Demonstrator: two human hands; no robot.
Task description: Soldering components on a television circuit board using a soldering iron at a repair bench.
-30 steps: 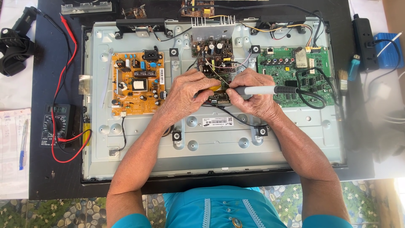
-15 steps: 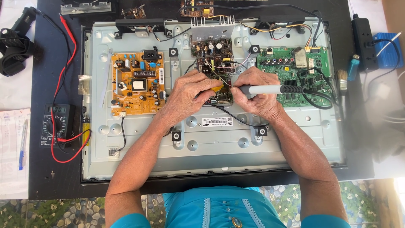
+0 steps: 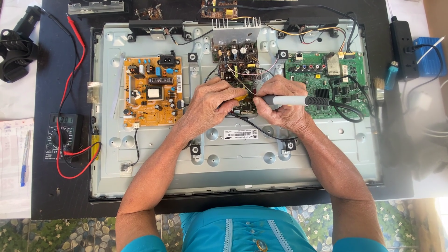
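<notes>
Right hand (image 3: 280, 109) grips the grey soldering iron (image 3: 291, 100) pen-style; left hand (image 3: 210, 105) pinches a yellow-handled tool (image 3: 240, 97). Between both hands lies the small circuit board (image 3: 235, 58): light, rigid, fragile. Hold by edges.

One white rectangular label (image 3: 240, 134) with dark print and a barcode strip is stuck flat on the grey metal back panel (image 3: 326, 154), just below the two hands. A small greyish rectangular display (image 3: 62, 120) sits at the top of the black multimeter (image 3: 63, 138), left of the panel on the dark surface (image 3: 46, 196). A white printed paper form (image 3: 11, 163) lies at the far left edge, a blue pen (image 3: 24, 158) resting on it.
</notes>
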